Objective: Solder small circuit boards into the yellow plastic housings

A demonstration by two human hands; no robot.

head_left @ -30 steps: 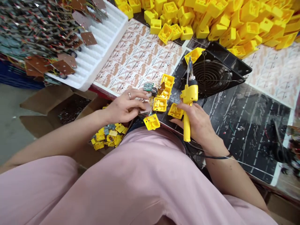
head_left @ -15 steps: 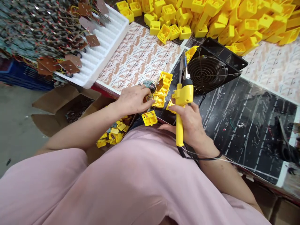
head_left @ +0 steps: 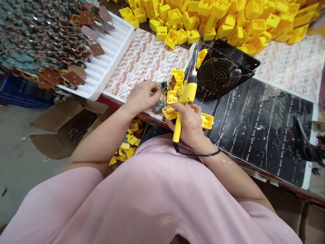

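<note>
My right hand [head_left: 190, 123] is wrapped round the yellow grip of a soldering gun [head_left: 187, 91], its metal tip pointing up and away from me. Just left of that hand, a small open yellow case [head_left: 169, 112] lies near the table edge, close to the fingers. Another yellow case [head_left: 207, 121] shows to the right of the hand. My left hand [head_left: 144, 96] has thumb and fingers curled together beside green circuit boards [head_left: 158, 106] and thin wires; anything between the fingertips is hidden. More open yellow cases [head_left: 177, 76] stand in a row between the hands, one with a brown board in it.
A black fan [head_left: 218, 76] lies beyond the soldering gun. Yellow cases [head_left: 208, 20] are heaped at the back. A white foam tray [head_left: 111, 51] at left bears piled wired boards. Scissors [head_left: 304, 139] lie far right. Below the left edge stand open cardboard boxes [head_left: 48, 145].
My right hand has moved left with the soldering gun. My left hand has drawn slightly up and left, off the yellow case. The loose case near the edge now sits nearer the row.
</note>
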